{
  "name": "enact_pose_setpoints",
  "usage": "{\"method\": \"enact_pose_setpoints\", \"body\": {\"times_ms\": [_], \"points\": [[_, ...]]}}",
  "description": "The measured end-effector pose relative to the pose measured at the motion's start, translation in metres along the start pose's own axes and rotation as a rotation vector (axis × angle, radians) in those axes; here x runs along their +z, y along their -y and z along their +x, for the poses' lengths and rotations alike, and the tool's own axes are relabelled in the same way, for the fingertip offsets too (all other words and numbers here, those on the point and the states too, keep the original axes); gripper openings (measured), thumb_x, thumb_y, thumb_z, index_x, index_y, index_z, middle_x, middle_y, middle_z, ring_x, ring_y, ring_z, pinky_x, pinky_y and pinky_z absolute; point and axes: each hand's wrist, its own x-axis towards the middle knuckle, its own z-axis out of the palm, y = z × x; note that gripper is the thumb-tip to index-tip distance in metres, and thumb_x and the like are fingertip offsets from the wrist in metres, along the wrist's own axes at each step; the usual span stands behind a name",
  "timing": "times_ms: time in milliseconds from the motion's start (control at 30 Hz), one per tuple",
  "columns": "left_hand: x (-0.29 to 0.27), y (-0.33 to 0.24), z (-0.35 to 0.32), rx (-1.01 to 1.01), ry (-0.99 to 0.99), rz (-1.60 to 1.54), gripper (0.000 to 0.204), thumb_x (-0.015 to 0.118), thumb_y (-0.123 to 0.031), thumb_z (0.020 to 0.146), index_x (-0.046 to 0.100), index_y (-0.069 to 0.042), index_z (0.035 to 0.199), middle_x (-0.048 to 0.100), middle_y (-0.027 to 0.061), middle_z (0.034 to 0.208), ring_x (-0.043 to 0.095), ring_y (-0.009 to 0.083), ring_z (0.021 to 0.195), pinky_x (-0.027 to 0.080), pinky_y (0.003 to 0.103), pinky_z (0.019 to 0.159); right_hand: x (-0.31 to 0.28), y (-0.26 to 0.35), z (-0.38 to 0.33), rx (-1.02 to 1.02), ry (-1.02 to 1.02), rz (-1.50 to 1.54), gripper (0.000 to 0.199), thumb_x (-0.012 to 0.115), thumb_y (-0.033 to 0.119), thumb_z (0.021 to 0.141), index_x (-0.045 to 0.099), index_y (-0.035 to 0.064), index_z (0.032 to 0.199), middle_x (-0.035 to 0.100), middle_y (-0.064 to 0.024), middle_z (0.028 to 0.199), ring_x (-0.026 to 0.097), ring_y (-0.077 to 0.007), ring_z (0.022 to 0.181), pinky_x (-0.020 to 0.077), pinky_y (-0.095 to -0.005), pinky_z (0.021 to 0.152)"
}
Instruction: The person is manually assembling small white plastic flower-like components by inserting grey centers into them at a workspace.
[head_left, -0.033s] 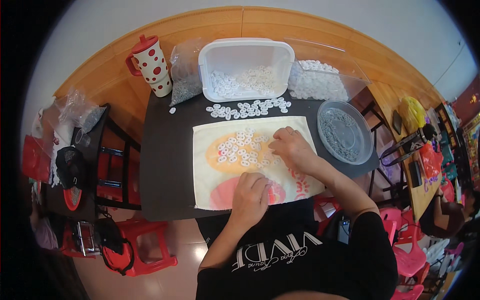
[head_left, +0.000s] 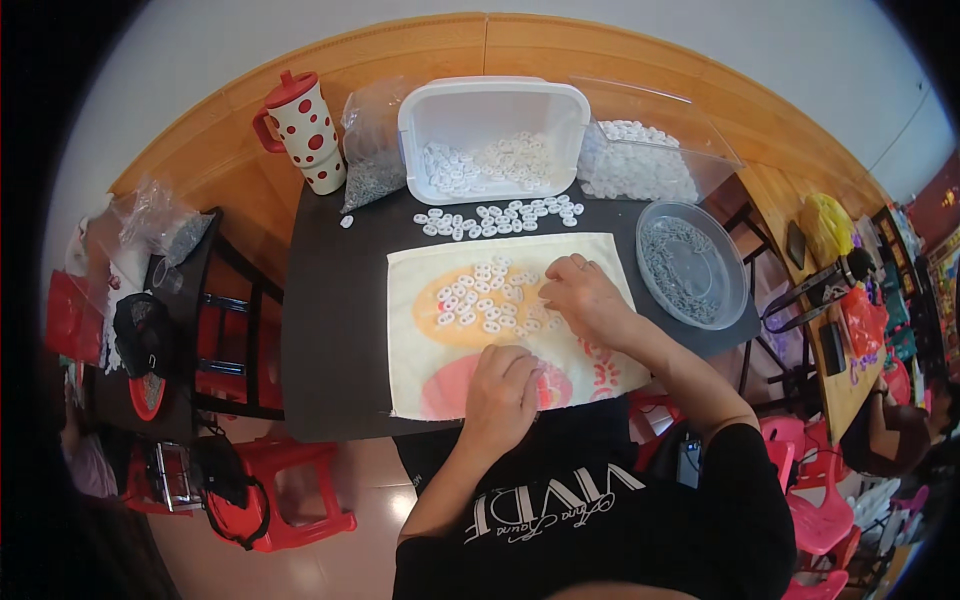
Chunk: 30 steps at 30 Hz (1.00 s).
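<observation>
Cloth: a cream cloth [head_left: 408, 375] lies flat on the black table [head_left: 335, 340]; I read the clock from its middle, with twelve toward the wall.
White pieces: small oval white pieces [head_left: 484, 304], two-holed by the look of them, lie loosely scattered over the cloth's yellow-orange patch, around eleven o'clock.
Right hand: the right hand [head_left: 583, 297] rests at about two o'clock, fingers curled down by the scatter's right edge; I cannot tell whether the fingertips pinch a piece.
Left hand: the left hand [head_left: 503, 397] sits at six o'clock, fingers bent and drawn together over the pink patch [head_left: 445, 388]; whatever may be under them is hidden from me.
Loose row: more of the same ovals [head_left: 502, 227] lie at twelve, just beyond the cloth.
White bin: behind that row, a white bin [head_left: 495, 100] is tipped toward the person, ovals inside.
Clear container: at one o'clock, a clear container [head_left: 700, 140] holds a big white heap.
Round tub: at two, a round tub [head_left: 735, 300] with small grey bits.
Tumbler: between ten and eleven, a red-dotted tumbler [head_left: 308, 135] stands beside a plastic bag [head_left: 375, 178] of grey bits.
Stool: red, at eight, on the floor [head_left: 290, 490].
</observation>
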Motion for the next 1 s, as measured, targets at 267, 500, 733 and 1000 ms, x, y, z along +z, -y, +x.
{"method": "enact_pose_setpoints", "body": {"times_ms": [267, 500, 733, 1000], "points": [[-0.003, -0.001, 0.0, -0.131, -0.055, -0.147, 0.018, 0.065, 0.006, 0.085, 0.067, 0.005, 0.103, 0.067, 0.0162, 0.093, 0.065, 0.0306, 0.082, 0.052, 0.036, 0.073, -0.008, 0.018, -0.016, -0.085, -0.238, 0.111, 0.016, 0.066, 0.004, 0.069, 0.065, 0.0044, 0.085, 0.063, -0.0106, 0.089, 0.061, -0.0318, 0.082, 0.0497, -0.0416, 0.071], [0.003, -0.007, 0.012, -0.425, -0.063, -0.798, 0.014, 0.063, 0.009, 0.092, 0.07, 0.005, 0.103, 0.063, 0.0043, 0.087, 0.058, 0.0079, 0.07, 0.046, 0.02, 0.062, -0.031, 0.052, -0.036, -0.356, -0.314, -0.08, 0.028, 0.067, 0.016, 0.066, 0.066, 0.0042, 0.091, 0.061, -0.0084, 0.096, 0.06, -0.0246, 0.078, 0.0453, -0.0347, 0.062], [0.007, -0.003, 0.01, -0.46, 0.002, -0.68, 0.01, 0.068, 0.009, 0.088, 0.07, 0.004, 0.096, 0.062, 0.0025, 0.084, 0.055, 0.0067, 0.068, 0.044, 0.021, 0.06, -0.087, -0.053, -0.077, 0.144, -0.24, -0.027, 0.014, 0.069, 0.002, 0.073, 0.067, 0.0029, 0.087, 0.064, -0.0117, 0.087, 0.064, -0.0337, 0.084, 0.0519, -0.042, 0.072], [0.019, -0.015, 0.024, -0.181, 0.174, -0.249, 0.015, 0.068, 0.008, 0.079, 0.068, 0.003, 0.093, 0.059, 0.0105, 0.08, 0.057, 0.0183, 0.062, 0.045, 0.028, 0.057, -0.118, -0.133, -0.139, 0.583, 0.138, 0.141, 0.011, 0.071, 0.011, 0.073, 0.07, 0.005, 0.082, 0.065, -0.0132, 0.088, 0.064, -0.0369, 0.088, 0.0504, -0.0469, 0.075]]}}
